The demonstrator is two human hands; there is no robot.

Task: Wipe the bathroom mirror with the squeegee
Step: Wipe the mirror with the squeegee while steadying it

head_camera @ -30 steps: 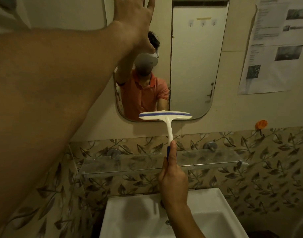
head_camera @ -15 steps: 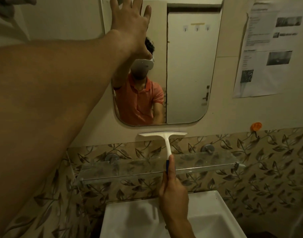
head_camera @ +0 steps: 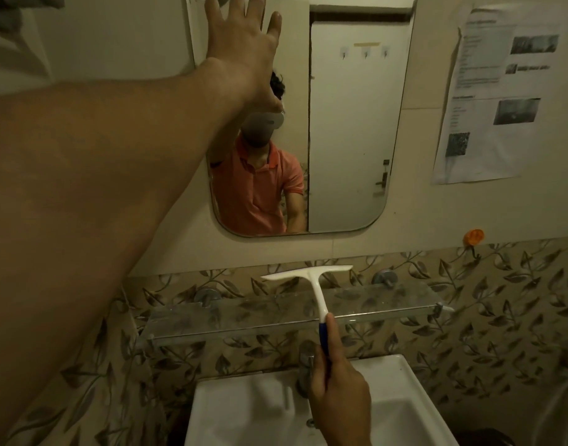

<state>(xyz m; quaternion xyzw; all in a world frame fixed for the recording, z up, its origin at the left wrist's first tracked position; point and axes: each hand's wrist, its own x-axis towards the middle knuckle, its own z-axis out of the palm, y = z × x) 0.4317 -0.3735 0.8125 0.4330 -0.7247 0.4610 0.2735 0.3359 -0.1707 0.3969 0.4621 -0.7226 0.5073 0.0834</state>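
Up high, the left hand [head_camera: 240, 49] lies spread flat at the mirror's [head_camera: 356, 140] upper left edge; the right hand [head_camera: 339, 397] grips the squeegee [head_camera: 311, 281] below the mirror, above the glass shelf [head_camera: 388, 304].

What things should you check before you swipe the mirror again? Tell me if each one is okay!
1. Squeegee held firmly: ok, the right hand is wrapped round its blue handle end.
2. Blade on the mirror: not ok, it hangs below the glass, in front of the leaf-pattern tiles.
3. Blade level: ok, nearly flat, right end slightly higher.
4. Left hand out of the wiping path: not ok, it lies spread over the mirror's upper left edge.
5. Glass shelf clear of the handle: cannot tell.
6. Mirror still wet: cannot tell.
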